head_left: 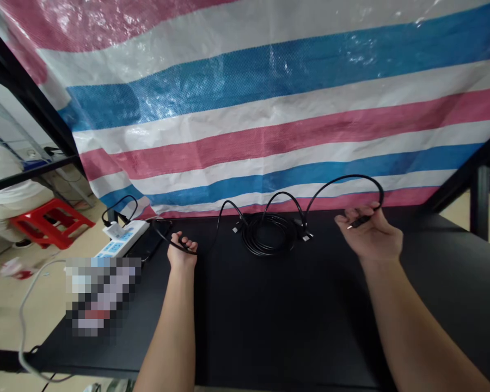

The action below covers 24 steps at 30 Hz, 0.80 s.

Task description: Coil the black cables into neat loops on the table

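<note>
My left hand point(182, 249) rests on the black table point(269, 321) with its fingers curled round a thin black cable point(206, 239) that loops up toward the middle. My right hand point(371, 234) is raised a little above the table and pinches the plug end of another black cable point(343, 182), which arches up and left. Between my hands lies a coiled bundle of black cables point(267, 234) with several loose plug ends around it.
A white power strip point(120, 242) with a plugged charger lies at the table's left edge beside a dark phone point(147, 247). A striped pink, white and blue tarp point(269, 109) hangs behind. A red stool point(51, 220) stands on the floor at left.
</note>
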Each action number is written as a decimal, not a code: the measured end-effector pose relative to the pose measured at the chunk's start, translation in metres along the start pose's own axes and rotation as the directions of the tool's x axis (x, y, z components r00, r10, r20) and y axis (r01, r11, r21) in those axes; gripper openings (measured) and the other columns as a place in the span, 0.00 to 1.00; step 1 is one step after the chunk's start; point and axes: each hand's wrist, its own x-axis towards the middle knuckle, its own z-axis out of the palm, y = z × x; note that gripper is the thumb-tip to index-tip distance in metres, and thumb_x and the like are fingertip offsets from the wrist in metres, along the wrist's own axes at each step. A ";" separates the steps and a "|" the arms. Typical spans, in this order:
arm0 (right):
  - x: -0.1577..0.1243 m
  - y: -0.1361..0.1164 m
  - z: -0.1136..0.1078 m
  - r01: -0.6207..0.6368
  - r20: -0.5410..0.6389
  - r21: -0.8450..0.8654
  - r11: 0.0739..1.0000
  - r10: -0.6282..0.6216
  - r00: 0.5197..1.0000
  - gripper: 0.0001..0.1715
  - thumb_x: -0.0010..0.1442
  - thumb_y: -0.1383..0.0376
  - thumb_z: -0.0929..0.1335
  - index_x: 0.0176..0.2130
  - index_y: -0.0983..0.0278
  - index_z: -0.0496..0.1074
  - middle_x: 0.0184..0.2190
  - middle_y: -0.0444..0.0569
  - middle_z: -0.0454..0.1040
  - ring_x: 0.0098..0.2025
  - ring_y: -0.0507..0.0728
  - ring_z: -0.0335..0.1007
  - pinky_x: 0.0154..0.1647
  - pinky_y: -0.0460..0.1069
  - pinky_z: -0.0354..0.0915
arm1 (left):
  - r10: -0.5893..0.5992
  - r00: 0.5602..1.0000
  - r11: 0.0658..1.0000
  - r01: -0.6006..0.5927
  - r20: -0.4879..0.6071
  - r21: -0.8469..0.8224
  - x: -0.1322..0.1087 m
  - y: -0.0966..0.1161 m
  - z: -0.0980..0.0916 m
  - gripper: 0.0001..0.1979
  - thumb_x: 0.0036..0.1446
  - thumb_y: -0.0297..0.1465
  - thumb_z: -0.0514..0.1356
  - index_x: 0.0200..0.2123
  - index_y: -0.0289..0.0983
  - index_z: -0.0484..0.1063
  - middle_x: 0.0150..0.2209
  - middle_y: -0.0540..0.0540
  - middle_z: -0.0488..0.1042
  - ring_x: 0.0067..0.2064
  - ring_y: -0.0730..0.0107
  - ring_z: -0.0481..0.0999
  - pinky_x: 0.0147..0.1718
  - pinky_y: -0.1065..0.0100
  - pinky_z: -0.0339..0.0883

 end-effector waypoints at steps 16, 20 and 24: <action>-0.023 0.015 0.038 -0.142 0.302 -0.343 0.928 0.253 0.919 0.20 0.39 0.62 0.75 0.28 0.58 0.62 0.18 0.38 0.68 0.19 0.50 0.59 0.23 0.48 0.59 | 0.035 0.995 0.991 -0.047 0.096 0.123 0.003 -0.008 0.002 0.13 0.64 0.31 0.47 0.25 0.38 0.59 0.15 0.56 0.55 0.14 0.79 0.56 0.14 0.78 0.47; -0.038 0.036 0.060 -0.053 0.316 -0.538 0.841 0.260 0.912 0.20 0.41 0.59 0.72 0.22 0.59 0.54 0.16 0.38 0.64 0.19 0.49 0.53 0.21 0.47 0.53 | 0.049 0.998 0.991 -0.055 0.046 0.124 0.001 -0.011 0.004 0.14 0.64 0.30 0.46 0.25 0.38 0.58 0.15 0.56 0.55 0.14 0.80 0.56 0.14 0.78 0.46; -0.047 0.050 0.066 0.250 0.405 -0.777 0.578 0.154 0.901 0.19 0.40 0.58 0.74 0.24 0.59 0.61 0.19 0.37 0.60 0.21 0.50 0.55 0.24 0.47 0.55 | 0.034 0.999 0.993 -0.034 0.007 0.112 0.003 -0.012 0.003 0.15 0.64 0.30 0.45 0.24 0.38 0.58 0.15 0.56 0.55 0.14 0.80 0.55 0.15 0.78 0.47</action>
